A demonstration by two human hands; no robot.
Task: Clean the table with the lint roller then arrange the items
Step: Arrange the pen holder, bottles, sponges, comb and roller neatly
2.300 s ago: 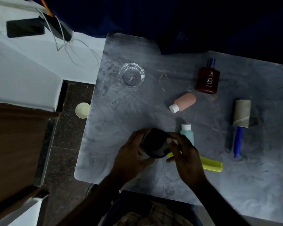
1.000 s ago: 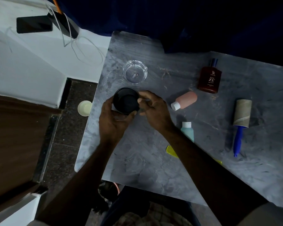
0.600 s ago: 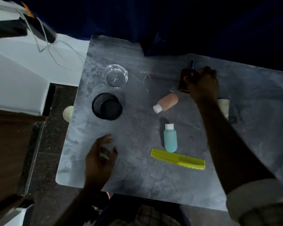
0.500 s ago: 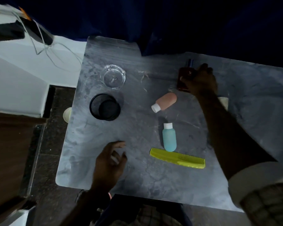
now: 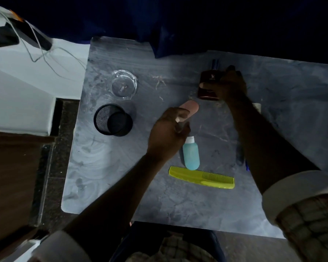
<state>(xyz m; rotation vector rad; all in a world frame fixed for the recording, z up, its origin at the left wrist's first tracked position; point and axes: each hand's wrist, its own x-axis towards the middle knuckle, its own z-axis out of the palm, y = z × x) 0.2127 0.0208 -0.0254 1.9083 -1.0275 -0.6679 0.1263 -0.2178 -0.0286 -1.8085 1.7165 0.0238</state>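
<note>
Your right hand (image 5: 230, 86) is closed around the dark red perfume bottle (image 5: 208, 85) in the upper right of the frame, thumb across its front face and the other fingers (image 5: 232, 69) wrapped behind it; whether the bottle has left the surface (image 5: 102, 167) you cannot tell. Your left hand (image 5: 167, 137) is at mid-frame with its fingers half curled, tips touching the cap end of the pink bottle (image 5: 190, 107), not closed on it. The teal bottle (image 5: 191, 155) lies just below that hand, and the yellow comb (image 5: 201, 177) just below the bottle. The black mesh cup (image 5: 113, 120) and glass ashtray (image 5: 123, 85) sit near the surface's left edge. The lint roller (image 5: 257, 106) is almost hidden behind your right forearm. Bare surface lies lower left and far right.
</note>
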